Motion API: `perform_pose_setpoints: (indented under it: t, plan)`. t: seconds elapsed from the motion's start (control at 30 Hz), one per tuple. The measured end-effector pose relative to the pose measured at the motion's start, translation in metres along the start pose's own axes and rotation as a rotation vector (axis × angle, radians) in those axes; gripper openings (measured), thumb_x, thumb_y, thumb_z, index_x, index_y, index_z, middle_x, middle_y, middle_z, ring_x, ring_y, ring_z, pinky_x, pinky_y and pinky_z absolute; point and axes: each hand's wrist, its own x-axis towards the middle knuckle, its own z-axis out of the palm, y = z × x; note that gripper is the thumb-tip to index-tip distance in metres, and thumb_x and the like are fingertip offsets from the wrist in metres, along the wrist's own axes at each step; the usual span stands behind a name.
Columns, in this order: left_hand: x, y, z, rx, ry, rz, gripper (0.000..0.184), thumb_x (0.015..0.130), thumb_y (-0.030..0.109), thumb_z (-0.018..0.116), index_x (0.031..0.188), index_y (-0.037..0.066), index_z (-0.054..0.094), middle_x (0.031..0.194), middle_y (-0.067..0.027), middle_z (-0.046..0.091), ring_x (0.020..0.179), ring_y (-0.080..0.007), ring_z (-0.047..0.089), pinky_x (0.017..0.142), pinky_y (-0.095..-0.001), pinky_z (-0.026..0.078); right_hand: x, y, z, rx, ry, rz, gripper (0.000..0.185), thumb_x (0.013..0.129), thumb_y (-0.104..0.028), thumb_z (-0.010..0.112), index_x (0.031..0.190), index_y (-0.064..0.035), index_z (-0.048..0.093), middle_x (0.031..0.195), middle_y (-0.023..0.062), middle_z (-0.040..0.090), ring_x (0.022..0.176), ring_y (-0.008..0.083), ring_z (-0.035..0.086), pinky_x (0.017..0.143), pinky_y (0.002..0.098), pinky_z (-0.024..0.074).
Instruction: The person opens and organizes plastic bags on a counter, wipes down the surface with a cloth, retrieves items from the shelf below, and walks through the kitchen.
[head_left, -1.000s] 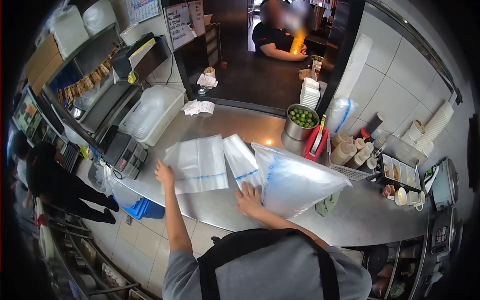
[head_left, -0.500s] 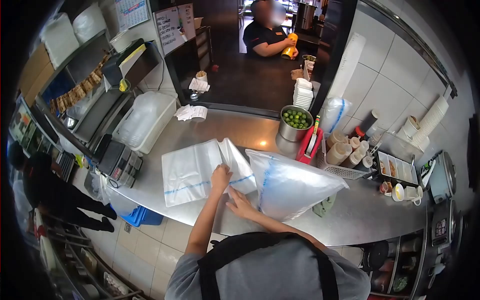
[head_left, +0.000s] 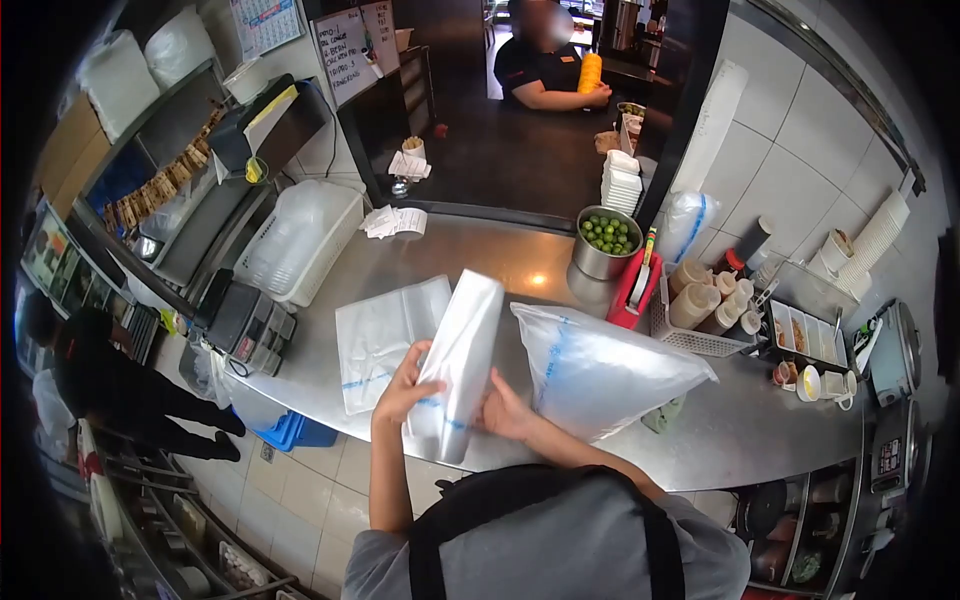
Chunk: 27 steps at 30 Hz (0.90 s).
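Observation:
My left hand (head_left: 402, 386) grips the left side of a folded clear plastic bag (head_left: 468, 335) with a blue stripe, raised above the steel counter. My right hand (head_left: 505, 408) is at the lower right edge of the same bag, its fingers partly hidden behind it. Another flat plastic bag (head_left: 385, 335) lies on the counter behind and left of the held one. To the right rests a large, puffed plastic bag (head_left: 610, 375) with blue print.
A white basket (head_left: 345, 225) of plastic stands at the left. Green fruits fill a metal pot (head_left: 603, 262) beside a red tape dispenser (head_left: 632, 290); a bottle basket (head_left: 690, 338) is right of them. One person (head_left: 545, 75) is beyond the opening, another (head_left: 95, 370) at far left.
The narrower bag has been lifted off the counter and now stands between both hands. My left hand moved right from the flat bag to it. The person beyond the opening shifted the yellow object.

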Motion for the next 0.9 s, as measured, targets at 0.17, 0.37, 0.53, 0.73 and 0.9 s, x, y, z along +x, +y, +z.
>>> perform_pose_setpoints:
  t: [0.17,0.37,0.53,0.73,0.9]
  plan:
    - [-0.027,-0.015,-0.027,0.03,0.123,-0.072,0.062,0.07,-0.002,0.064,0.124,0.011,0.036,0.116,-0.0066,0.05,0.106,-0.0177,0.048,0.082,-0.0334,0.043,-0.006,0.002,0.027,-0.131,0.239,-0.221,0.04,0.085,-0.017,0.06,0.12,-0.0031,0.048,0.114,0.0055,0.057,0.105,0.0187,0.054,0.089,0.0345,0.0431]
    - [-0.039,-0.031,0.01,0.521,0.247,0.093,0.047,0.072,0.013,0.071,0.112,0.013,0.048,0.113,-0.002,0.047,0.102,-0.0182,0.048,0.081,-0.0348,0.042,-0.004,0.003,0.041,-0.663,0.396,-0.443,0.03,0.077,-0.011,0.068,0.105,-0.0028,0.059,0.096,0.0038,0.062,0.087,0.0123,0.059,0.074,0.0267,0.0468]
    - [-0.032,-0.064,0.031,0.102,0.147,0.03,0.021,0.078,0.008,0.066,0.094,0.005,0.052,0.089,0.0002,0.056,0.084,-0.011,0.054,0.076,-0.0243,0.042,0.0,0.006,0.038,-0.745,0.563,-0.453,0.033,0.077,-0.02,0.069,0.101,0.0,0.06,0.093,0.0036,0.062,0.084,0.0106,0.057,0.071,0.0263,0.0458]
    - [-0.033,-0.07,-0.026,-0.451,0.435,-0.113,0.034,0.091,0.027,0.05,0.115,0.002,0.048,0.1,-0.01,0.06,0.087,-0.0181,0.06,0.072,-0.0274,0.047,-0.003,0.004,0.026,-0.657,0.707,-0.553,0.039,0.079,-0.018,0.067,0.11,0.0013,0.053,0.1,0.0065,0.06,0.092,0.0136,0.056,0.08,0.0286,0.0435]
    - [-0.031,-0.057,-0.042,-0.282,0.598,-0.144,0.042,0.088,0.026,0.055,0.121,0.002,0.045,0.099,-0.0133,0.062,0.076,-0.0216,0.063,0.061,-0.0278,0.051,0.003,0.01,-0.015,-0.734,0.72,-0.555,0.036,0.081,-0.02,0.063,0.108,0.0027,0.054,0.098,0.0081,0.06,0.09,0.0154,0.055,0.076,0.0293,0.0435]
